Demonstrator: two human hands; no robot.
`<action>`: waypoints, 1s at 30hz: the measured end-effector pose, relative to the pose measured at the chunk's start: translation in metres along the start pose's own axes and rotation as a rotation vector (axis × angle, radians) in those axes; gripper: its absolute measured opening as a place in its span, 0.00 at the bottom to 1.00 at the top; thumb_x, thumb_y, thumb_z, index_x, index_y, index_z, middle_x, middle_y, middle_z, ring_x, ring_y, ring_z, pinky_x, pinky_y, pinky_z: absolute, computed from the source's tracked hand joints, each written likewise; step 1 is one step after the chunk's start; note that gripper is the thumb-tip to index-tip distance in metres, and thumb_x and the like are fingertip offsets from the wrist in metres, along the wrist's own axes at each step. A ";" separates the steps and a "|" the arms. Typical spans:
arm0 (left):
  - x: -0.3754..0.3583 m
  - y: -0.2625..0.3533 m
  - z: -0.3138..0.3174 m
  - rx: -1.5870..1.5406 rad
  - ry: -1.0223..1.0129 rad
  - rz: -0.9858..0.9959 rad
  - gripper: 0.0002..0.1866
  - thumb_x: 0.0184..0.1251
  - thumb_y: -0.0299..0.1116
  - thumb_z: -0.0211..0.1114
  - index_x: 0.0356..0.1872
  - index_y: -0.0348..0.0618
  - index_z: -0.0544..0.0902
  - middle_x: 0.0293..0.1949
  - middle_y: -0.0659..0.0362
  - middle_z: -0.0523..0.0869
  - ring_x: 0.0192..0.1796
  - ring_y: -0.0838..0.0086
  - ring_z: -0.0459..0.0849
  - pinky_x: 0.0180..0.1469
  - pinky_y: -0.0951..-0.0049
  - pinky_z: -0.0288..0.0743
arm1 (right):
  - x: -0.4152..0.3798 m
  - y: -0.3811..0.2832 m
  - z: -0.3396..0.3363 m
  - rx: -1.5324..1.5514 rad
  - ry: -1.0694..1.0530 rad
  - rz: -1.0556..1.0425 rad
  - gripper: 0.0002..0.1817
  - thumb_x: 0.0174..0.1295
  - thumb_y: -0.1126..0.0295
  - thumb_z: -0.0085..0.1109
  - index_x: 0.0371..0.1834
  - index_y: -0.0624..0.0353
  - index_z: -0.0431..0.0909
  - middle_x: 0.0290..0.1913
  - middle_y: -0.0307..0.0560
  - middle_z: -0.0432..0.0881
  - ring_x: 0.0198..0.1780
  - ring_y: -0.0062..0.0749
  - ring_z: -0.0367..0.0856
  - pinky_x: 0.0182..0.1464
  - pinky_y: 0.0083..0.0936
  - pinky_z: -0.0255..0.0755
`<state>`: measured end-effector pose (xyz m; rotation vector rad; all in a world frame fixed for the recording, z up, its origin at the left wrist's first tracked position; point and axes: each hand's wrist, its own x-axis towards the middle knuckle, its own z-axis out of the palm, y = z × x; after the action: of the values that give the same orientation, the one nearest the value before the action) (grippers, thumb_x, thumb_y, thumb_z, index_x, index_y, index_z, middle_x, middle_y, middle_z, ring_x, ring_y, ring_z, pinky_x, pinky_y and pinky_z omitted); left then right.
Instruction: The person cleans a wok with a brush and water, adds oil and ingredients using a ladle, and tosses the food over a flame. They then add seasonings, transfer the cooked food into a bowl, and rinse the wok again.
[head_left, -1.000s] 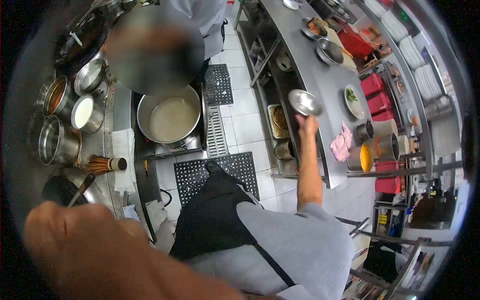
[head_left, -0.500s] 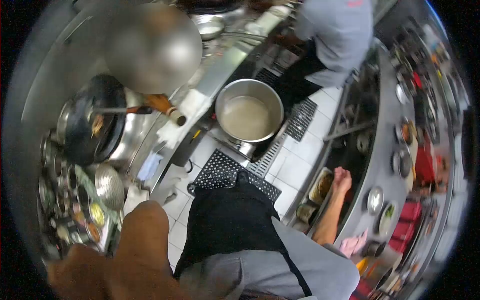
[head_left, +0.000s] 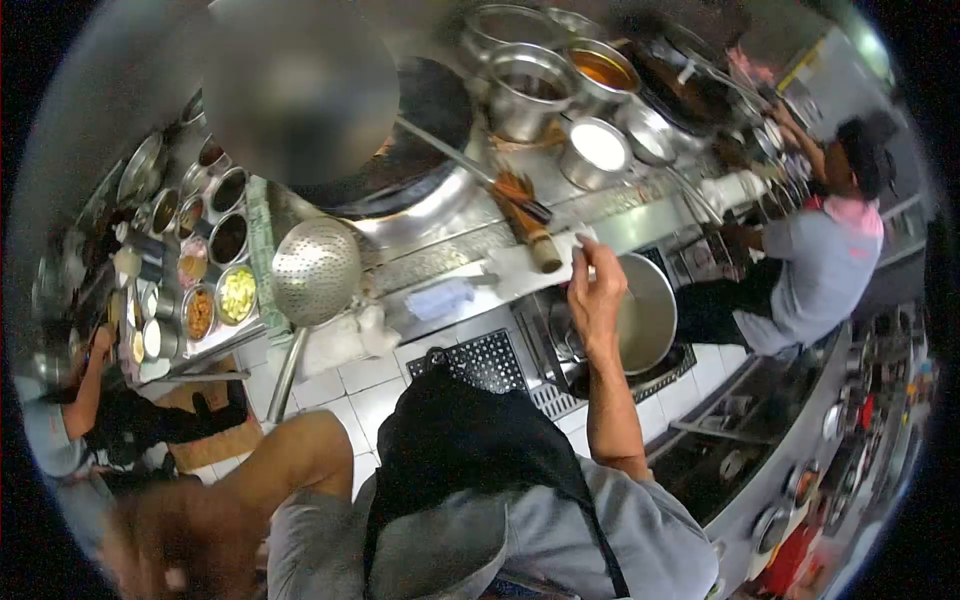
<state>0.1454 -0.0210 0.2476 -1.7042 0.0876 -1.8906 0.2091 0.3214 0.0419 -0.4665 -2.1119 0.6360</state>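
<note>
My right hand (head_left: 600, 295) reaches over the stove's front edge, fingers loosely bent and apart, with nothing seen in them. Its fingertips are close to a white cloth (head_left: 520, 272) and the end of a bamboo brush (head_left: 543, 248). A long-handled wok tool (head_left: 450, 150) with a wooden grip lies across the brush, its far end in a dark wok (head_left: 432, 100). Behind my right wrist, a large steel pot (head_left: 655, 310) of cloudy liquid stands low. My left hand (head_left: 160, 540) is at the bottom left, smeared by motion; its fingers cannot be made out.
A perforated strainer (head_left: 316, 270) rests at the stove edge above a folded cloth (head_left: 340, 338). Seasoning containers (head_left: 238, 295) crowd the left. Steel pots (head_left: 525, 95) stand at the back. One co-worker (head_left: 815, 250) stands at right, another person (head_left: 70, 420) at left. A counter (head_left: 790, 470) runs along the right.
The view has turned toward the stove. My right hand has moved from beside the right counter to the stove's front edge. My left hand stays low at the left, blurred.
</note>
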 end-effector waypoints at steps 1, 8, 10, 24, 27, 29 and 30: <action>-0.020 0.026 -0.025 0.734 0.100 -0.079 0.08 0.62 0.25 0.59 0.41 0.36 0.80 0.36 0.53 0.80 0.37 0.66 0.76 0.41 0.71 0.73 | 0.020 -0.017 0.013 0.086 -0.029 -0.021 0.10 0.58 0.80 0.58 0.43 0.65 0.79 0.33 0.56 0.79 0.33 0.47 0.79 0.37 0.34 0.72; -0.154 -0.026 -0.086 1.081 -0.119 -1.490 0.08 0.60 0.29 0.66 0.34 0.33 0.82 0.45 0.49 0.84 0.50 0.57 0.81 0.53 0.63 0.74 | 0.093 -0.012 0.126 -0.308 -0.553 -0.185 0.16 0.57 0.70 0.61 0.49 0.58 0.78 0.32 0.60 0.80 0.40 0.59 0.79 0.42 0.47 0.72; -0.189 -0.031 -0.112 1.258 -0.339 -1.337 0.08 0.60 0.29 0.66 0.35 0.33 0.82 0.49 0.47 0.83 0.55 0.53 0.79 0.57 0.61 0.72 | 0.095 -0.033 0.124 -0.344 -0.737 0.048 0.20 0.56 0.71 0.62 0.53 0.58 0.75 0.42 0.69 0.79 0.46 0.59 0.79 0.45 0.47 0.74; -0.252 -0.086 -0.171 1.469 -0.594 -1.466 0.19 0.63 0.42 0.62 0.45 0.36 0.82 0.41 0.46 0.84 0.46 0.53 0.80 0.49 0.54 0.69 | 0.016 -0.023 0.100 0.082 -0.556 0.071 0.26 0.60 0.71 0.59 0.64 0.57 0.70 0.43 0.70 0.80 0.47 0.60 0.80 0.47 0.39 0.75; -0.260 -0.091 -0.170 1.515 -0.546 -1.473 0.17 0.64 0.44 0.61 0.34 0.36 0.83 0.34 0.44 0.84 0.40 0.49 0.81 0.42 0.53 0.74 | -0.011 -0.021 0.098 0.158 -0.607 0.317 0.27 0.61 0.71 0.59 0.66 0.57 0.68 0.46 0.69 0.80 0.48 0.51 0.82 0.49 0.34 0.73; -0.269 -0.091 -0.174 1.532 -0.549 -1.498 0.17 0.64 0.44 0.61 0.34 0.36 0.83 0.34 0.44 0.84 0.40 0.49 0.81 0.43 0.53 0.74 | -0.020 -0.017 0.086 0.287 -0.597 0.439 0.27 0.63 0.71 0.58 0.67 0.59 0.67 0.51 0.63 0.81 0.51 0.40 0.81 0.54 0.29 0.71; -0.270 -0.092 -0.174 1.565 -0.529 -1.514 0.17 0.64 0.44 0.61 0.35 0.37 0.83 0.34 0.44 0.84 0.40 0.49 0.81 0.45 0.53 0.73 | -0.026 -0.018 0.077 0.389 -0.568 0.490 0.26 0.64 0.71 0.57 0.67 0.60 0.67 0.54 0.59 0.81 0.52 0.34 0.79 0.56 0.26 0.69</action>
<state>-0.0480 0.1213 0.0147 -0.7815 -2.6037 -1.0957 0.1587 0.2725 -0.0025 -0.6391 -2.3135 1.5826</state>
